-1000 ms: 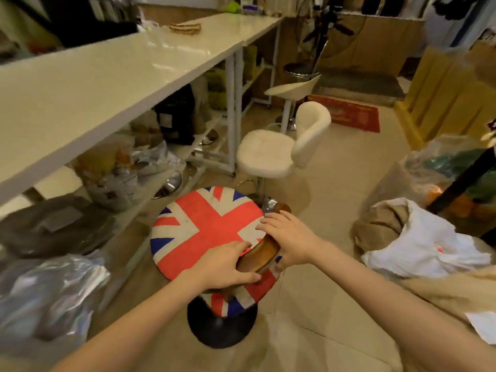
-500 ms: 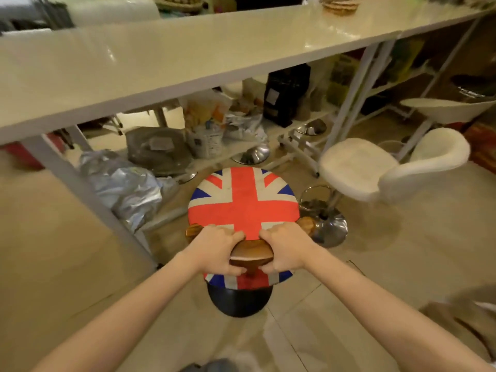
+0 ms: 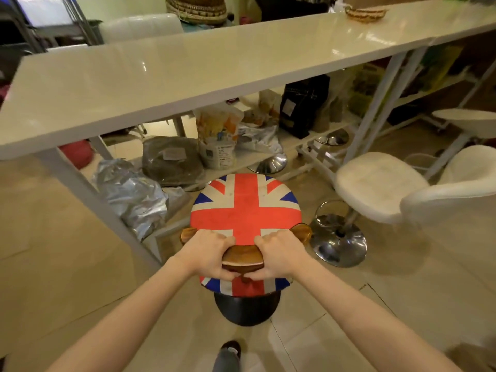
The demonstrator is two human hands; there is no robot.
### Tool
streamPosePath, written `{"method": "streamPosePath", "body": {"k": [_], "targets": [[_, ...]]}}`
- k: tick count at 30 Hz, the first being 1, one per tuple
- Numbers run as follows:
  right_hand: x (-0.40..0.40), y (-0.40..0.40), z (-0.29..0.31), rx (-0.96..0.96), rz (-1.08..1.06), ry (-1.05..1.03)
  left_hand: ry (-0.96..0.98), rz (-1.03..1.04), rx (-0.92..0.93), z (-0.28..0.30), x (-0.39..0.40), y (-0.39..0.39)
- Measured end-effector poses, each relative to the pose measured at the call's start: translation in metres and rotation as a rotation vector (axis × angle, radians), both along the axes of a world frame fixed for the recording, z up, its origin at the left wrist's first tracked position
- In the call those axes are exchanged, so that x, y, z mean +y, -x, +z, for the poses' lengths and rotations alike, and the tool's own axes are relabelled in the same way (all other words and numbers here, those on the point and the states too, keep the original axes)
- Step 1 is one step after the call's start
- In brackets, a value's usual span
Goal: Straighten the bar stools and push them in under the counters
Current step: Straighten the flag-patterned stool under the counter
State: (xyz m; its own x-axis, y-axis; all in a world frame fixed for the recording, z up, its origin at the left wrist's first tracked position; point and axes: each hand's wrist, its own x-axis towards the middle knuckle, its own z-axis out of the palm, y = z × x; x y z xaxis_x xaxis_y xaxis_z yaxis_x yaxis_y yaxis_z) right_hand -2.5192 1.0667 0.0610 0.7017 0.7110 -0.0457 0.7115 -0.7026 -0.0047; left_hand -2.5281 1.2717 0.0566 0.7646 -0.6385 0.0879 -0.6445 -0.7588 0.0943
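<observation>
1. A long white counter (image 3: pixel 188 73) spans the view, holding a woven basket (image 3: pixel 366 12) whose contents cannot be seen
2. Bags crowd the shelf (image 3: pixel 252 157) beneath it
3. The flag-patterned bar stool (image 3: pixel 245 208) stands just before the counter, nearer than half a second ago
4. The left hand (image 3: pixel 209 255) and right hand (image 3: pixel 279 255) both clamp its wooden backrest (image 3: pixel 243 257)

A small café or shop bar area is shown. A long glossy white counter on white metal legs (image 3: pixel 241 68) is lined with bar stools: a round flag-printed stool with a wooden backrest (image 3: pixel 245 208) and a white padded swivel stool on a chrome base (image 3: pixel 375 189). Stock is stored on a low white shelf under the counter (image 3: pixel 249 157): a black coffee-style bag (image 3: pixel 303 108), crumpled silver foil bags (image 3: pixel 131 194). Woven baskets (image 3: pixel 197 8) are kept behind.
</observation>
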Motion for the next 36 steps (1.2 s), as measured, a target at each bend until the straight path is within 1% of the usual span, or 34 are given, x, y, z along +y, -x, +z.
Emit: {"method": "streamPosePath", "body": {"k": [7,21,29,33,36], "targets": [[0.011,-0.053,-0.001,-0.031,0.015,0.049,-0.098,0.076,0.079,0.001,0.008,-0.048],[0.055,-0.162,-0.005,-0.059,0.022,0.027,-0.138,0.122,0.127,0.002,0.051,-0.155],[0.069,-0.192,-0.004,-0.069,0.027,-0.014,-0.129,0.103,0.122,0.002,0.065,-0.185],[0.069,-0.195,-0.005,-0.078,0.043,-0.029,-0.117,0.093,0.132,0.0,0.067,-0.188],[0.066,-0.196,-0.009,-0.071,0.062,-0.047,-0.087,0.085,0.098,-0.003,0.065,-0.187]]}}
